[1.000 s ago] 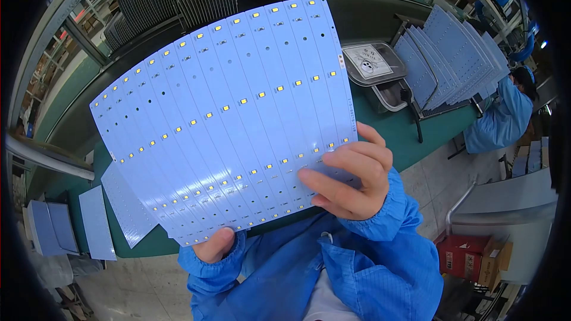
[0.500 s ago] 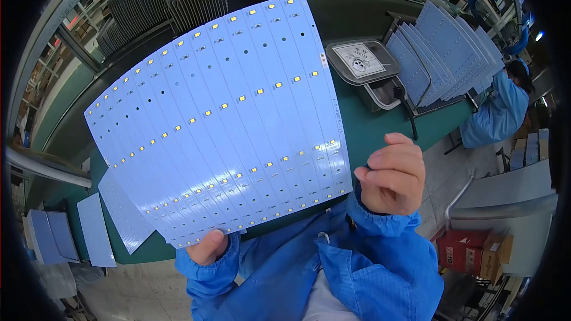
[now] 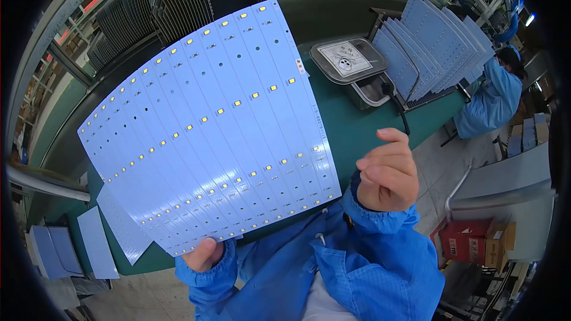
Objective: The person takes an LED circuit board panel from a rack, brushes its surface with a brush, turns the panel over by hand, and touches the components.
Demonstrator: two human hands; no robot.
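Observation:
My left hand (image 3: 203, 254) grips the lower edge of a large white LED circuit board panel (image 3: 196, 125), its thumb on the front face. The panel is tilted up before me and carries rows of small yellow LEDs, dark holes and lines between strips. To the right of the panel, apart from it, my right hand (image 3: 389, 172) is raised with its fingers loosely bent and nothing visible in them. The left fingers behind the panel are hidden.
A lidded container (image 3: 350, 62) with a skull label stands on the green table (image 3: 363, 122). Behind it, several boards (image 3: 443, 44) stand in a rack. Other boards (image 3: 98, 244) lie at the left, and a slotted black rack (image 3: 128, 21) stands at the back. A co-worker (image 3: 491, 98) sits at the right.
The view has shifted slightly, and the panel sits a little further left and lower in it. My right hand stays raised, its fingers slightly more bent. My left hand keeps its hold.

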